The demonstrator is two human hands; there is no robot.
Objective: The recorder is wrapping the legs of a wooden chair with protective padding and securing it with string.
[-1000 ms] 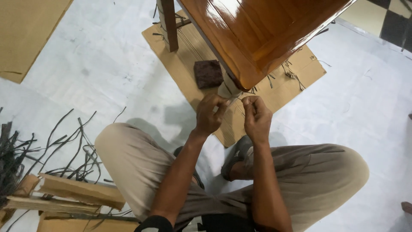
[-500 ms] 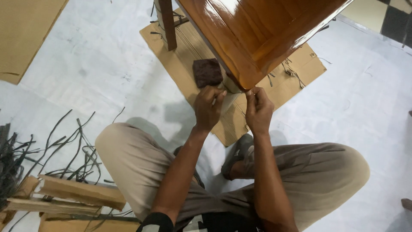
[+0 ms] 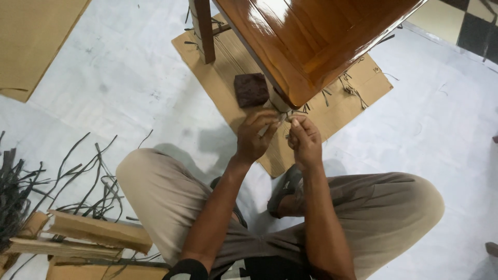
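Note:
I sit on the floor in front of a glossy brown wooden table [image 3: 311, 41]. Its near leg [image 3: 278, 102] is wrapped in pale cardboard. My left hand [image 3: 254, 137] is just below that leg, its fingers pinched on a thin strip [image 3: 282, 117] that runs from the wrapping. My right hand [image 3: 306, 142] is close beside it, its fingertips pinched on the same strip. The two hands almost touch. The strip is too thin to make out well.
A dark brown pad [image 3: 251, 89] lies on the cardboard sheet [image 3: 358, 93] under the table, next to the leg. A second leg [image 3: 204, 31] stands further back. Dark strips [image 3: 78, 181] and folded cardboard pieces [image 3: 93, 231] lie on my left. My bent legs frame the hands.
My hands rose to the table corner half a second ago. They have since come down a little and moved closer together, still pinched at the wrapped leg.

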